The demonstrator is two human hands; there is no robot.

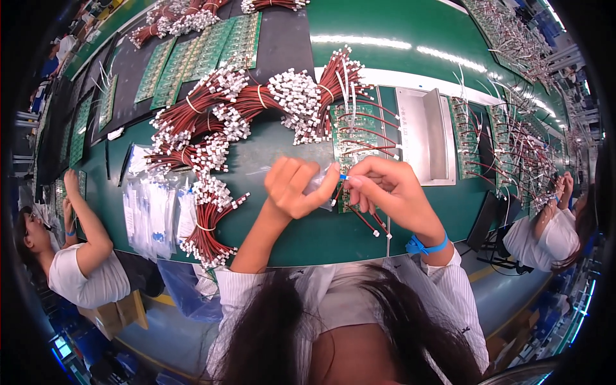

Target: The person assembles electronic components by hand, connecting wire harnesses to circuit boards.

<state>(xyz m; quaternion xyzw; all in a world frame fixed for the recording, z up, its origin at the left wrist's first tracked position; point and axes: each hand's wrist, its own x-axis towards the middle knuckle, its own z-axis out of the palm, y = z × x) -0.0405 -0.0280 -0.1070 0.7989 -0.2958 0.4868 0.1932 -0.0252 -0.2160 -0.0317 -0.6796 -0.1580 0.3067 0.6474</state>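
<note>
My left hand [292, 187] is closed, its thumb and fingertips pressed close together. Clear plastic [316, 184] shows at its fingers; whether it is gripped I cannot tell. Facing it, my right hand [388, 189] pinches a small blue piece [344, 177] that reaches toward the left fingertips. Its exact kind is too small to make out. Under and beyond both hands lies a green circuit board panel [354, 122] with red-and-black wire leads [369, 133] ending in white connectors. Several leads hang past its near end, below my right hand.
Bundles of red-and-black wires [205, 221] with white connectors curve along the left and far side. Plastic bags [151, 212] with white contents lie at left. A metal bracket [427, 135] stands right of the panel, beside more wired boards [500, 147]. Co-workers [80, 263] sit on both sides.
</note>
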